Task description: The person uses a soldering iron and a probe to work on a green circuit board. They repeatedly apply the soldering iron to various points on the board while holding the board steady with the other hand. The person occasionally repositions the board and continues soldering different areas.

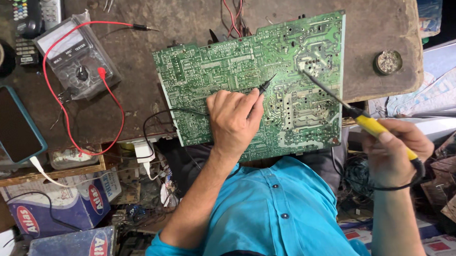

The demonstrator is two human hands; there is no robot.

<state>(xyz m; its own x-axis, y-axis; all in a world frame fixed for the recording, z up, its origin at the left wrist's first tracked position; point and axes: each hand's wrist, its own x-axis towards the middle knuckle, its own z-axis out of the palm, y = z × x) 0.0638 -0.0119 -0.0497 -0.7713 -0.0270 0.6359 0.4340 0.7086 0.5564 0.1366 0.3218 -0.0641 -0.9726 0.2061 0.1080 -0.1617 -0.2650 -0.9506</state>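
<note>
A large green circuit board (211, 68) lies solder side up on a worn brown workbench (136, 111). My left hand (233, 120) rests on the board's lower middle and grips a black test probe (267, 84), whose tip touches the board near its centre. My right hand (395, 150) is off the bench's right edge and holds a yellow-handled soldering iron (372, 125). Its long dark tip (317, 84) reaches to solder joints at the board's upper right.
An analog multimeter (76, 57) wrapped in plastic sits at the upper left with a red lead (52, 99) looping from it. A dark phone (10, 123) lies at the left edge. A small round tin (388, 61) stands right of the board. Boxes (64, 204) and cables crowd the lower left.
</note>
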